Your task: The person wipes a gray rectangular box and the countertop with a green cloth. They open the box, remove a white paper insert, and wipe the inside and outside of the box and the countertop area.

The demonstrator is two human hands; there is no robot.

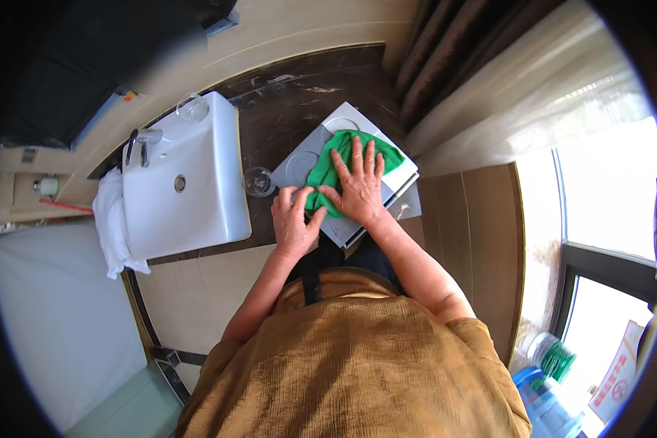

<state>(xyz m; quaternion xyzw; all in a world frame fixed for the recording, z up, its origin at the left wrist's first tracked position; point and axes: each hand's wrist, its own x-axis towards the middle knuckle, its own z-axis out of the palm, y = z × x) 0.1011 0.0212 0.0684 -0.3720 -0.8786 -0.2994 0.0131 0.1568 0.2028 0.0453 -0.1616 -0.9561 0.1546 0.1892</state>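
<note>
A green cloth (378, 150) lies spread over a white and grey flat box-like tray (336, 232) with round ring outlines on its top. My right hand (359, 188) presses flat on the cloth, fingers spread. At the tray's left corner is my left hand (292, 225), its fingers bent and apart. The thumb and a fingertip of that hand touch the cloth's near-left edge; no firm grip shows. A clear drinking glass (258, 182) stands on the dark counter (270, 131), just left of the tray.
Left of the glass sits a white washbasin (190, 215) with a chrome tap (144, 140), another clear glass (192, 108) on its back corner, and a white towel (111, 219) beside it. Curtains (504, 102) and a window (606, 197) are on the right. Plastic bottles (551, 358) stand low right.
</note>
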